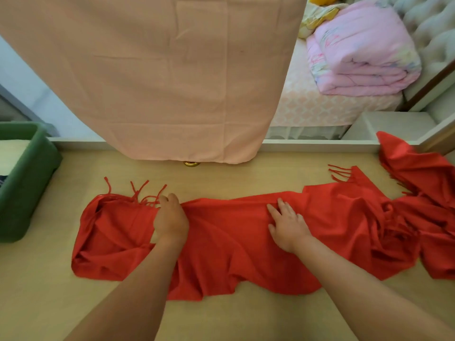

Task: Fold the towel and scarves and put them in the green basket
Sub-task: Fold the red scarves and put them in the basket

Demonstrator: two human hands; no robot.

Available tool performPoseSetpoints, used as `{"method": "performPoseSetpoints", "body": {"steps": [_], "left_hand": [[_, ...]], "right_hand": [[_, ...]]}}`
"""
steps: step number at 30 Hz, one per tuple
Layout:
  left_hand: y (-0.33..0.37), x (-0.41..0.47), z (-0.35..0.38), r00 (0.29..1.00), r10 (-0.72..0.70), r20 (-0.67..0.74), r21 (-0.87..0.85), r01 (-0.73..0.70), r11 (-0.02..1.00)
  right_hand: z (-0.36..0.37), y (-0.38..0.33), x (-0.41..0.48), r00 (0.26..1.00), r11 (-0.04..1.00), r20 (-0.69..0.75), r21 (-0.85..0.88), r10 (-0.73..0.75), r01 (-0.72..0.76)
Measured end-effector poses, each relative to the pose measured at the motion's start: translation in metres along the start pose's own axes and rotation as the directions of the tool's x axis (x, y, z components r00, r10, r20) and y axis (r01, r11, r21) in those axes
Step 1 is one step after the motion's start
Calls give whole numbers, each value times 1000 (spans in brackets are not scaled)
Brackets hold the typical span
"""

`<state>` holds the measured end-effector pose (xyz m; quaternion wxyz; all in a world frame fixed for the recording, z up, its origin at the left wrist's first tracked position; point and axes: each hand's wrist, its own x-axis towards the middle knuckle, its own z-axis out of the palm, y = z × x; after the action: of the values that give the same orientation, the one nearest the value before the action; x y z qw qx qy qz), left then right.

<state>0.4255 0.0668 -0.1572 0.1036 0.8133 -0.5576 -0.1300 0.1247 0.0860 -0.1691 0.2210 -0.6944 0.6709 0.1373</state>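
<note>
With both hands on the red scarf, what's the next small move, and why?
Probably sweep the right hand rightward to flatten the red scarf: its right end lies bunched and rumpled, while the left hand rests on its far edge by the fringe.

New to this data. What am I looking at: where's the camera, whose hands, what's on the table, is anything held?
There is no robot here, just a person's bare hands. One wide-angle camera worn on the head looks forward and down. A red scarf with fringes lies rumpled across the wooden table. The left hand curls its fingers at the scarf's far edge and seems to grip it. The right hand presses flat on the scarf, fingers spread. The green basket stands on the left with pale cloth inside. A pink cloth hangs beyond the scarf.
</note>
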Motion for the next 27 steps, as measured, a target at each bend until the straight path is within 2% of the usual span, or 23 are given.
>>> {"method": "performPoseSetpoints", "body": {"steps": [1,3,5,6,8,11,13,15,18,21,24,27], "left_hand": [[3,7,0,999,25,-37,-46,-27,999],[15,10,4,983,183,-25,-79,-184,980],[28,-3,16,931,346,115,-1,-348,937],[33,-13,24,902,384,196,70,-404,912],[40,-30,39,859,378,346,153,-449,880],[48,-36,54,745,445,497,119,-567,815],[58,-35,57,664,516,542,73,-649,758],[69,-34,56,640,568,517,-20,-654,756],[76,-30,53,714,635,294,-228,-592,773],[60,-16,38,793,600,111,-320,-543,776],[24,2,12,857,511,65,-246,-482,841],[-29,16,-12,917,380,125,-181,-355,917]], "right_hand": [[-3,-1,5,1000,1000,-13,-7,5,-5],[-6,-7,10,998,1000,-63,-23,4,-6],[-5,-15,10,992,999,-122,-38,1,-5],[-2,-18,9,993,1000,-118,-28,6,-10],[6,-18,7,998,999,-50,8,33,-33],[9,5,7,995,995,2,-7,100,-100],[2,26,9,987,987,-13,-15,157,-158],[-8,38,11,978,976,-15,-62,209,-209],[-17,30,14,979,971,-71,-132,193,-201],[-22,-4,17,975,997,-223,-81,-2,-16],[-23,-52,22,923,970,-302,-28,-239,242],[-24,-106,23,873,912,-294,4,-390,409]]}}
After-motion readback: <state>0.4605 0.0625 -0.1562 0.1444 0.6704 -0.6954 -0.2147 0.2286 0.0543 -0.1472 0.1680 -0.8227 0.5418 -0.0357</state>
